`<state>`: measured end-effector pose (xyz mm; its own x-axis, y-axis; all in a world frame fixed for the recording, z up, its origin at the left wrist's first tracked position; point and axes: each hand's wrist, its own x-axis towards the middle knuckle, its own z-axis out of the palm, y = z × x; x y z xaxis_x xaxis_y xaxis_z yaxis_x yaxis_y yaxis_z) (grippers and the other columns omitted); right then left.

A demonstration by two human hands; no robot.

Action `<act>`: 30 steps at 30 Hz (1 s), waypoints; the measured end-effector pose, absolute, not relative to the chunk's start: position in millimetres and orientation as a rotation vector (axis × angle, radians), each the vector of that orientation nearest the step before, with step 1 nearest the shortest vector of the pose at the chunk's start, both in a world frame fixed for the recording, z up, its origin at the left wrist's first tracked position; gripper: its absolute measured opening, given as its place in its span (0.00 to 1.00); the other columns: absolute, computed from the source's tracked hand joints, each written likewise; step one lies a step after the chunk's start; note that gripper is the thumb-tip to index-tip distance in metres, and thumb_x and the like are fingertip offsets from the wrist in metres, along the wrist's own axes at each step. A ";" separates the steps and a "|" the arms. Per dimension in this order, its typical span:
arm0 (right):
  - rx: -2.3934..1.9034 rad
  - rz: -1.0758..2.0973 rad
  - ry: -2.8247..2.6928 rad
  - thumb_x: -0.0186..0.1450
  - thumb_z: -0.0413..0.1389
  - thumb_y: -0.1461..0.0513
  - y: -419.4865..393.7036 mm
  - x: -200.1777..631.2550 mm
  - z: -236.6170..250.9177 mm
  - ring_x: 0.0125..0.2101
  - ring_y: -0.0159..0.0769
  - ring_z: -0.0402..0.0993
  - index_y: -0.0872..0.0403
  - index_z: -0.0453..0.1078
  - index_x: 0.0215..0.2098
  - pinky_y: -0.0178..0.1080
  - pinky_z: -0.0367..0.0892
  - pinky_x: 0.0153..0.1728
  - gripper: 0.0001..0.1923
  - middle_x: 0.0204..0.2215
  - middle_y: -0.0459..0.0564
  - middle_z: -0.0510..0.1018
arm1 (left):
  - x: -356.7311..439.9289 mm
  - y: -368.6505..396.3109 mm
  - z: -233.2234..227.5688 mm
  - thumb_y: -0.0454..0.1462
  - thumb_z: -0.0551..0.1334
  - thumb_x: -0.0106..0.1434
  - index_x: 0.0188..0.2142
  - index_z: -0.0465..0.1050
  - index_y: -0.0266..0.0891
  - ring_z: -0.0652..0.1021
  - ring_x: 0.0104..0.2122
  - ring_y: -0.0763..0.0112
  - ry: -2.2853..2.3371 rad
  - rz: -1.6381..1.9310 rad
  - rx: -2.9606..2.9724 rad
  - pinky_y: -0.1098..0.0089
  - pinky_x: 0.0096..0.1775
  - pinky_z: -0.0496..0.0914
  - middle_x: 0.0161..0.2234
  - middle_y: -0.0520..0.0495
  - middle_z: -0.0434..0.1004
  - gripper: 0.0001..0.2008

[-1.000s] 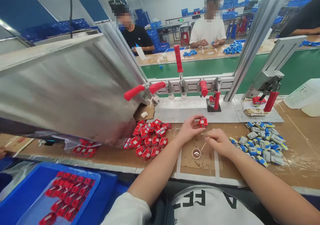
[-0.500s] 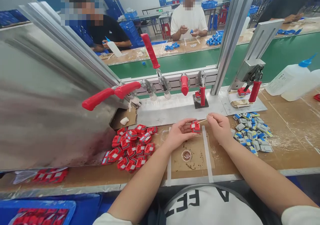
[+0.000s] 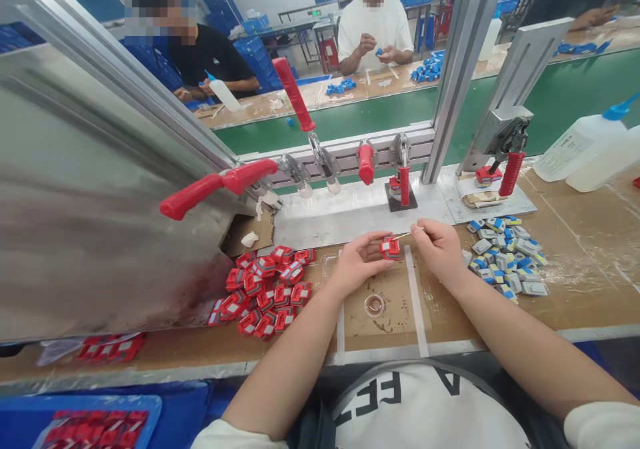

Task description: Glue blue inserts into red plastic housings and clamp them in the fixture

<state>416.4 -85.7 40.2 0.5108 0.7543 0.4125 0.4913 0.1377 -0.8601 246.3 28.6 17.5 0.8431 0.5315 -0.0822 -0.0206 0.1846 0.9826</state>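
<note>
Between the thumb and fingers of my left hand [image 3: 361, 260] is a small red and grey plastic part [image 3: 390, 248], raised above the bench. My right hand [image 3: 440, 250] pinches a thin pale stick [image 3: 403, 234], its tip at the part's upper edge. Below the hands, a small round dish [image 3: 375, 304] with brownish liquid rests on a stained cardboard sheet [image 3: 357, 322]. A heap of similar red parts [image 3: 267, 290] lies left of my left forearm. Right of my right hand are many grey, blue and yellow pieces [image 3: 507, 257].
Red-handled toggle clamps [image 3: 299, 96] line a metal rail behind my hands. Another clamp [image 3: 511, 172] presses a red part at the right. White bottles [image 3: 575, 148] stand far right. A blue tray [image 3: 150, 412] holds red parts at lower left. Co-workers sit across the bench.
The view has shifted slightly. Both hands stay close together, with the stick's tip still at the red part; the part appears slightly turned.
</note>
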 end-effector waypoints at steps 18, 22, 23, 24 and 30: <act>-1.267 0.621 -1.943 0.69 0.49 0.60 -100.2 390.6 41.2 0.21 0.30 0.52 0.51 0.49 0.21 0.37 0.48 0.27 0.20 0.18 0.41 0.57 | 251.5 32.5 8.6 0.36 0.76 0.55 0.54 0.72 0.39 0.81 0.51 0.60 0.431 0.602 1.352 0.57 0.57 0.74 0.58 0.38 0.76 0.28; -1.320 0.633 -2.163 0.67 0.51 0.64 -98.7 380.5 33.7 0.22 0.30 0.54 0.52 0.56 0.20 0.37 0.46 0.28 0.17 0.19 0.42 0.64 | 252.8 35.5 4.7 0.38 0.76 0.55 0.52 0.70 0.40 0.80 0.52 0.59 0.409 0.650 1.318 0.57 0.55 0.75 0.59 0.38 0.74 0.28; -1.330 0.621 -2.191 0.67 0.51 0.64 -98.2 379.4 32.3 0.22 0.30 0.55 0.52 0.57 0.20 0.37 0.45 0.28 0.17 0.19 0.42 0.65 | 252.9 35.7 4.4 0.38 0.76 0.54 0.52 0.70 0.40 0.80 0.52 0.59 0.407 0.656 1.311 0.58 0.55 0.75 0.59 0.38 0.74 0.28; -1.336 0.609 -2.213 0.67 0.51 0.64 -97.8 378.6 31.0 0.22 0.30 0.56 0.53 0.58 0.20 0.37 0.46 0.28 0.17 0.20 0.43 0.66 | 252.9 35.8 4.3 0.37 0.76 0.54 0.51 0.70 0.40 0.81 0.52 0.59 0.403 0.663 1.305 0.58 0.55 0.75 0.59 0.38 0.74 0.27; -1.383 0.582 -2.250 0.67 0.50 0.65 -95.5 376.8 25.2 0.22 0.31 0.58 0.53 0.60 0.21 0.37 0.46 0.28 0.16 0.21 0.44 0.68 | 252.9 35.0 4.0 0.36 0.77 0.53 0.50 0.69 0.38 0.81 0.51 0.59 0.388 0.658 1.274 0.58 0.55 0.75 0.61 0.36 0.74 0.27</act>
<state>376.8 -95.5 25.2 -0.4077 0.9019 0.1427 0.7197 0.4136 -0.5577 252.9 35.0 4.0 0.7582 0.6461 0.0873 -0.2367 0.1480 0.9602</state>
